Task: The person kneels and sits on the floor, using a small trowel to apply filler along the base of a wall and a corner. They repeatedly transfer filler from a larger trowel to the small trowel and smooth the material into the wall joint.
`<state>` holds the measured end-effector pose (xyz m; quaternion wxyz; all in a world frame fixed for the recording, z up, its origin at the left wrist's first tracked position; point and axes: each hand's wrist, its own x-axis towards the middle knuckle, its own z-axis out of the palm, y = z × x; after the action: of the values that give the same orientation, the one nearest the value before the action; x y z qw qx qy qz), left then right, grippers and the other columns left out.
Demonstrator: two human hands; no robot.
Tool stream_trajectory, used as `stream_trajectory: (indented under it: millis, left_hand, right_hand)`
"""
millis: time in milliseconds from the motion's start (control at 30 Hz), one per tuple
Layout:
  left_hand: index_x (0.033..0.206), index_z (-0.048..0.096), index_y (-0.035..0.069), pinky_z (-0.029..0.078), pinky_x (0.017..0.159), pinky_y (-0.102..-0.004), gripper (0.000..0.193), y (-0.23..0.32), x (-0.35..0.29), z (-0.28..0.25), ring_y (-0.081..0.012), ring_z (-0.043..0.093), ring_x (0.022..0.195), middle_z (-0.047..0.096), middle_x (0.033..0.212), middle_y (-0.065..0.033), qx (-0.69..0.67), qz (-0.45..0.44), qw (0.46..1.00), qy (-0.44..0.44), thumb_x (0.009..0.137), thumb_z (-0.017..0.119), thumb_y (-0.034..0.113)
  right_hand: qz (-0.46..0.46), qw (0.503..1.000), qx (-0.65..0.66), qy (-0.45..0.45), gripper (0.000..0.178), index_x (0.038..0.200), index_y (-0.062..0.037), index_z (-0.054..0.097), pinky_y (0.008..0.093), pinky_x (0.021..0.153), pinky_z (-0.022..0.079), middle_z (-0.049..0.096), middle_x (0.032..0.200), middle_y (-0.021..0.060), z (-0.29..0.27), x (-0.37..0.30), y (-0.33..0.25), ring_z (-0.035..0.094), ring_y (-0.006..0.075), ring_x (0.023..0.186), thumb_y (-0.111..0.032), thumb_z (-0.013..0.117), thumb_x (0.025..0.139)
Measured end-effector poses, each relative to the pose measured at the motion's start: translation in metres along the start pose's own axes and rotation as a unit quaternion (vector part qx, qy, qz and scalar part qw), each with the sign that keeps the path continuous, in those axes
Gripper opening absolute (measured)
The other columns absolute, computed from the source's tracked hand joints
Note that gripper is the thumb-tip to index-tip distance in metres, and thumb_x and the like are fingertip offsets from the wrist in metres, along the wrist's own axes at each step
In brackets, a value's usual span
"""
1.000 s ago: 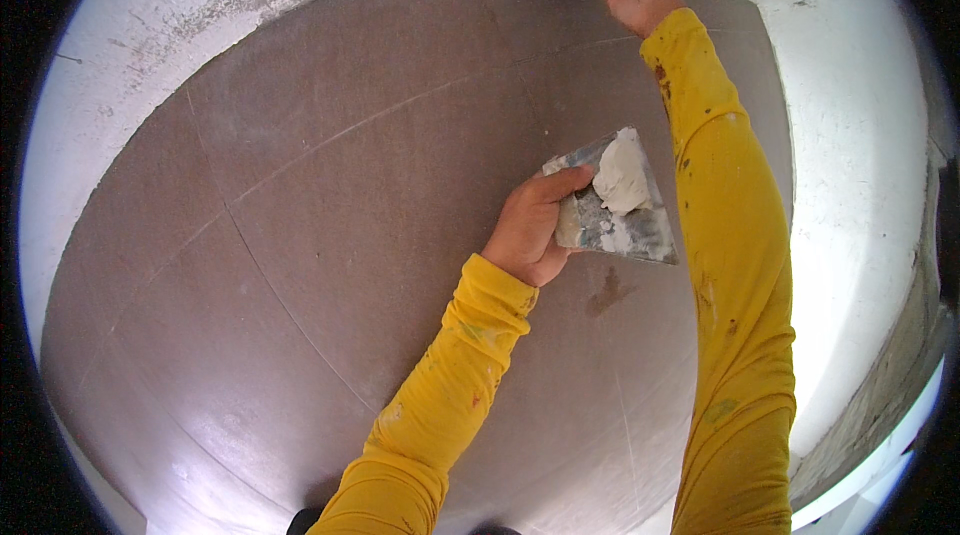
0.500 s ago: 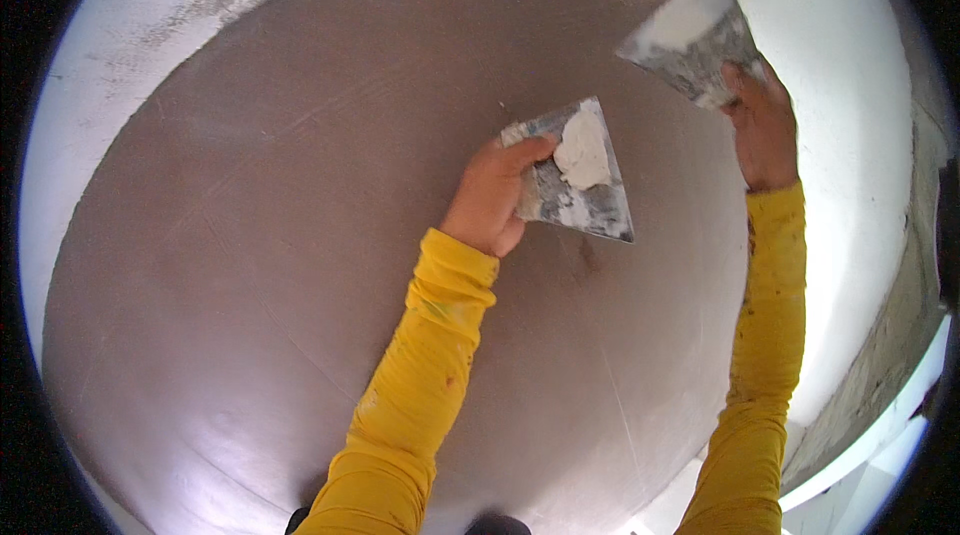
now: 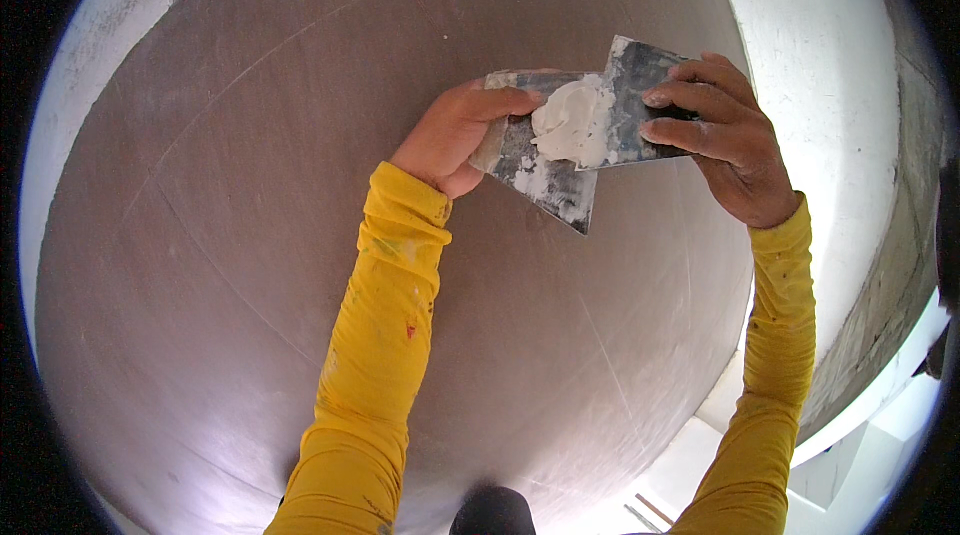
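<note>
Holding two putty blades together in front of a grey-brown panel point(image 3: 300, 265). Left hand point(image 3: 455, 135) is closed on the lower steel blade point(image 3: 545, 175), thumb along its top edge. Right hand point(image 3: 725, 140) grips the upper putty knife point(image 3: 635, 105), fingers point(image 3: 690, 95) pressed flat on its face. Blades overlap and touch; a lump of white filler point(image 3: 572, 123) sits at the overlap. White plastered surface point(image 3: 810, 85) borders the panel on the right. Both sleeves yellow, paint-flecked.
</note>
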<state>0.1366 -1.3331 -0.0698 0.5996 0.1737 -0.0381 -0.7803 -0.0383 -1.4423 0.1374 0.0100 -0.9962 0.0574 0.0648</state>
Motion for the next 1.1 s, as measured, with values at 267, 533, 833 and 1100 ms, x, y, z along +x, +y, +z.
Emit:
stream_trajectory:
  millis: [267,533,833,1100]
  left_hand:
    - [0.106,0.064,0.001,0.054,0.081,-0.0314,0.020,-0.003,0.006,0.000,-0.0237,0.067,0.095,0.067,0.104,-0.0114,-0.007,0.009,0.999,-0.044,0.091,0.061,0.014]
    - [0.115,0.059,0.000,0.055,0.085,-0.0385,0.027,0.012,0.009,-0.026,-0.0242,0.068,0.096,0.067,0.109,-0.0127,-0.180,0.086,0.979,0.048,0.092,0.058,0.015]
    - [0.112,0.060,0.000,0.056,0.083,-0.0381,0.026,0.001,0.004,-0.016,-0.0242,0.068,0.094,0.068,0.106,-0.0117,-0.191,0.094,0.975,0.067,0.095,0.055,0.019]
    - [0.113,0.060,0.000,0.055,0.086,-0.0389,0.027,0.005,0.001,-0.009,-0.0253,0.068,0.096,0.068,0.107,-0.0126,-0.180,0.070,0.977,0.089,0.096,0.053,0.020]
  right_hand:
    - [-0.003,0.996,0.006,-0.089,0.032,0.097,-0.0246,0.072,0.0438,0.110,0.032,0.067,0.110,0.0002,0.000,0.010,-0.002,0.051,0.0238,0.118,-0.002,0.070,0.075]
    - [0.160,0.976,0.149,0.002,0.013,0.097,-0.0122,0.069,0.0402,0.094,0.049,0.066,0.107,0.0056,0.002,0.026,0.019,0.058,0.0260,0.110,-0.009,0.064,0.085]
    - [0.281,0.539,0.765,0.212,0.031,0.120,0.0014,0.050,0.0478,0.097,0.049,0.059,0.117,0.0179,0.090,0.170,0.075,0.057,0.0306,0.111,-0.011,0.055,0.092]
    - [0.287,0.482,0.782,0.272,0.026,0.115,0.0037,0.051,0.0455,0.093,0.054,0.057,0.113,0.0201,0.128,0.230,0.083,0.058,0.0327,0.106,-0.010,0.053,0.092]
